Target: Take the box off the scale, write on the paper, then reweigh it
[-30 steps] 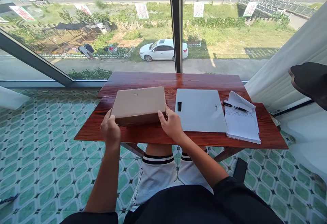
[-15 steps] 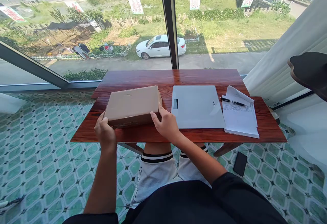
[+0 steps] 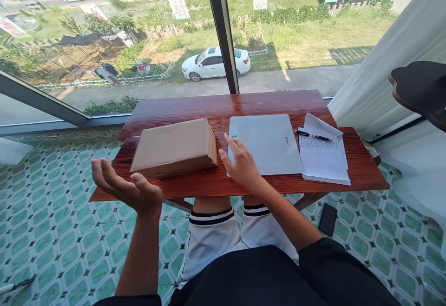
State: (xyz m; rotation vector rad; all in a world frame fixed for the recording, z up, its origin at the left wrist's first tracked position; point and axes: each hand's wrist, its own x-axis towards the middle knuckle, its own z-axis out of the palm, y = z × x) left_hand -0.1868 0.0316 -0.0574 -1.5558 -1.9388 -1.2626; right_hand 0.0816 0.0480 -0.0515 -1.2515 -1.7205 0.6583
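A closed brown cardboard box (image 3: 176,146) lies on the left half of a red-brown wooden table (image 3: 244,184). My left hand (image 3: 127,187) hovers palm up at the table's front left edge, fingers spread, holding nothing. My right hand (image 3: 241,163) rests open on the table just right of the box, its fingertips on the near left corner of a flat white scale (image 3: 268,143). Neither hand touches the box.
A stack of papers (image 3: 324,157) with a black pen (image 3: 311,135) on top lies at the table's right end. A black phone (image 3: 328,220) lies on the tiled floor under the table. A window stands behind, a white curtain (image 3: 390,64) at right.
Both hands have let go of the box. My left hand drew back and turned palm up; my right hand slid right onto the white scale. The box now rests on the table.
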